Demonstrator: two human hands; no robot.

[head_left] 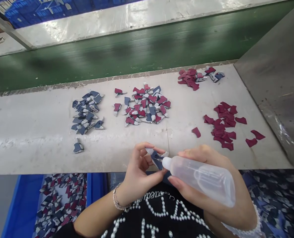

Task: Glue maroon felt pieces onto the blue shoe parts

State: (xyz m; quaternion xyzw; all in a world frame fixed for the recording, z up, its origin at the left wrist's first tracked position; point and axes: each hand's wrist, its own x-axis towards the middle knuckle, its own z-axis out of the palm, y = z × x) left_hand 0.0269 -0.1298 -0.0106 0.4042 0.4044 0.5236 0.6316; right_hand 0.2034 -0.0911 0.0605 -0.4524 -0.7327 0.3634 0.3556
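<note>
1. the left hand [139, 168] is pinching a small navy-and-white fabric piece [158, 159], fingers curled close together.
2. the right hand [201, 156] is clamped around a clear squeeze bottle [206, 180], its nozzle just beside the piece.
3. piles of navy pieces [86, 112] and red pieces [223, 124] are lying ahead of the hands on a white bench [37, 145].

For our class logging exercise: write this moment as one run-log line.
left hand: holds navy-and-white cut piece | right hand: holds translucent squeeze bottle, tip at piece | bench: navy pile, mixed pile, maroon pile
</note>
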